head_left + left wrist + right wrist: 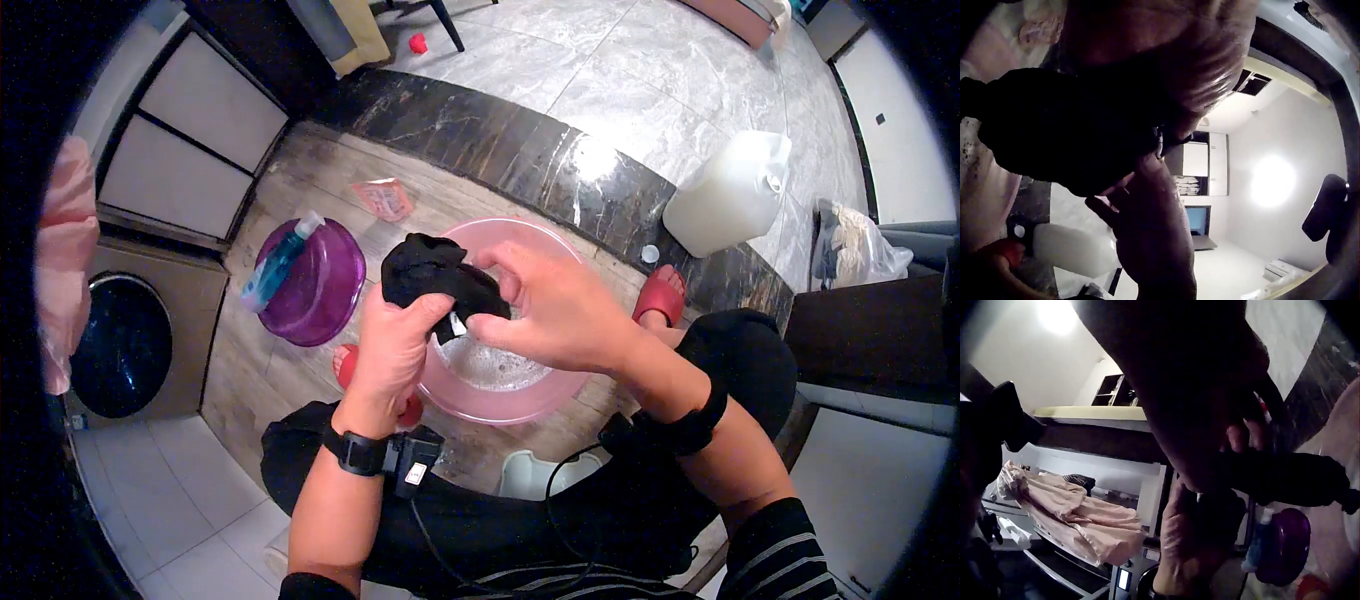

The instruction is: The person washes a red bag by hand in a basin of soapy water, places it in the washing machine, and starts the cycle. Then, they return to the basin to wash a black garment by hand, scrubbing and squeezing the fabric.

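Both hands hold a bunched wet-looking black cloth [430, 272] with a small white label, above a pink basin [575, 395]. My left hand [388, 345] grips its left side, thumb laid over the front. On the other side my right hand [560, 310] pinches the cloth near the label, its fingers curled at the edge. Sudsy water [495, 365] shows in the basin below. In the left wrist view the black cloth [1066, 131] hangs as a dark bundle between the hands; what kind of garment it is, I cannot tell.
Left of the basin stands a purple basin [345, 275] with a bottle of blue-green liquid [280, 265] across it. A pink packet [384, 199] lies on the floor. A large white jug [730, 195] stands at the right on the dark sill. A small pale stool [520, 475] is between the legs.
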### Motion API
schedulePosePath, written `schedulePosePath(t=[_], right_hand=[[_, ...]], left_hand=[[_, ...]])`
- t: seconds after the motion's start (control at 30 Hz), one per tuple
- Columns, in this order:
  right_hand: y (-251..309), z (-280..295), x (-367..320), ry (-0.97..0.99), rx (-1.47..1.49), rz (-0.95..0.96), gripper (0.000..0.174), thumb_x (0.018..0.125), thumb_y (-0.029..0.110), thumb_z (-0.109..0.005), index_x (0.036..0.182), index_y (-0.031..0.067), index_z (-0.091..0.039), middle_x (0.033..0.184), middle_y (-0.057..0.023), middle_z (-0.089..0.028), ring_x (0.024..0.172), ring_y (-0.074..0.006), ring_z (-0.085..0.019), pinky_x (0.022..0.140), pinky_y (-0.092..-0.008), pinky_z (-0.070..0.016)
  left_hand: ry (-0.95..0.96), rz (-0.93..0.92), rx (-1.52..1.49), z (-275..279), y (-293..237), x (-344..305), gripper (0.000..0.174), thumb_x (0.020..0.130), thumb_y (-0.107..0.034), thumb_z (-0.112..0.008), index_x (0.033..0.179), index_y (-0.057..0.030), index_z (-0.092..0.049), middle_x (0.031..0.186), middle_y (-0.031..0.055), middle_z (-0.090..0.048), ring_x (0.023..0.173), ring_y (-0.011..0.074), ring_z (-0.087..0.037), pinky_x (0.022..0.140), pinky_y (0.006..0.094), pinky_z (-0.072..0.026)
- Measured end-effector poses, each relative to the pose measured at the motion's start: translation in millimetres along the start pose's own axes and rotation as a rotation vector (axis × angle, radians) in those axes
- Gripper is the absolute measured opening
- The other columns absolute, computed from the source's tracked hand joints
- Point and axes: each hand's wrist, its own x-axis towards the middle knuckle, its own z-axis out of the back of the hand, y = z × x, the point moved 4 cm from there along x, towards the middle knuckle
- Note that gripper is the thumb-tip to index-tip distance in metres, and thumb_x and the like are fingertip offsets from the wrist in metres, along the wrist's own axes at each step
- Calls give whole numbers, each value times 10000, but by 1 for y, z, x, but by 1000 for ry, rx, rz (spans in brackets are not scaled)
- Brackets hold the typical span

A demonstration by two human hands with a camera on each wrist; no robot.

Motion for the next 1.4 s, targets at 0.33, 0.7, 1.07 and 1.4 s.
schedulePosePath(t=[0.33,0.7,1.07,1.4], right_hand=[[-10,3,12,-220,130,-8,200,801,142,-529,935,30,-627,839,-219,-636,805,-389,-632,744,-452,-499],[-17,60,10,-352,-195,140,164,752,53,-594,913,19,-582,855,-178,-629,837,-372,-614,766,-407,-497],[-16,56,13,-302,31,-26,143,815,41,-514,933,18,-591,750,-15,-553,702,-88,-524,652,-224,-440],[-31,67,17,-303,486,-332,205,820,150,-568,966,29,-646,794,-37,-629,707,-112,-561,634,-254,-450]], left_hand=[[-13,120,-173,-7,-4,-4,386,887,-164,-578,1230,0,-508,1104,82,-611,1003,173,-594,890,312,-479],[-294,52,300,38,-19,10,150,858,-172,-650,938,-60,-591,811,30,-643,564,103,-556,509,227,-460],[-254,54,608,39,-25,12,375,805,-103,-721,1142,16,-608,818,32,-642,696,82,-576,596,234,-486],[-115,-90,957,31,-23,4,214,808,-125,-703,977,-6,-647,769,-7,-599,701,85,-527,646,218,-427]])
